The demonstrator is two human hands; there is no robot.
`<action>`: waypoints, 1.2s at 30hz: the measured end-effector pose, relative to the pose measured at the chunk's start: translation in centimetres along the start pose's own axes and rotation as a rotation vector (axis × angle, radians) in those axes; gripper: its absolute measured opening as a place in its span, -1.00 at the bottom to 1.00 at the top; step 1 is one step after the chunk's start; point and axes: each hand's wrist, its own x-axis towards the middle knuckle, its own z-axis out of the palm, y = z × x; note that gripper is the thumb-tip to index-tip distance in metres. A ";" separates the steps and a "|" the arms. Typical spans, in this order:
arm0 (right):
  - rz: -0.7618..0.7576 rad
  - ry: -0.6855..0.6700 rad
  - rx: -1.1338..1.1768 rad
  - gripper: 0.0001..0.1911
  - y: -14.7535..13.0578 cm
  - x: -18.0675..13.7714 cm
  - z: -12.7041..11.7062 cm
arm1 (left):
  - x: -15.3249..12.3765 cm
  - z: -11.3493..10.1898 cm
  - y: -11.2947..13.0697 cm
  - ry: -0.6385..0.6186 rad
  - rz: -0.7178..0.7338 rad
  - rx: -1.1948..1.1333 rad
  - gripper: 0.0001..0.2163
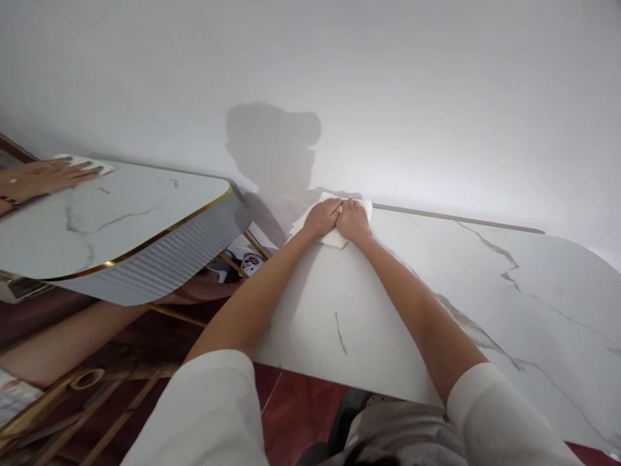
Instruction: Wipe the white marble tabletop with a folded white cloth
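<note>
1. While reaching across the marbled table [310,304], press left hand [321,219] and right hand [353,220] down upon a white cloth [334,240].
2. Hold the two hands together, touching each other, with visible fingers slightly bent on top of the white cloth; cannot tell whether gripping it underneath.
3. Have the white cloth spread at the far left corner of the marbled table, just beside the wall [436,116].
4. Wear white sleeves [208,408] down to about the elbows, at the near side of the marbled table.
5. To the left of the marbled table, see a second table [130,188] with gold trim and grey ribbed side; see on it another person's hand [43,176], laid over another cloth [105,169].
6. Under the near edge of the marbled table, see red floor [295,401].
7. Behind the marbled table, see a dark shadow [272,142] upon the wall.
</note>
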 end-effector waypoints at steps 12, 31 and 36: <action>-0.005 0.012 0.006 -0.43 -3.7 -6.3 0.0 | -6.8 -1.8 1.2 -0.001 -0.004 0.033 -0.55; -0.107 -0.001 -0.031 -0.44 -9.5 -19.0 -2.0 | -20.2 -5.7 6.4 -0.071 -0.124 0.020 -0.48; 0.008 -0.065 0.013 -0.43 -10.2 -18.3 -2.7 | -18.9 -5.9 6.4 -0.017 -0.231 -0.045 -0.53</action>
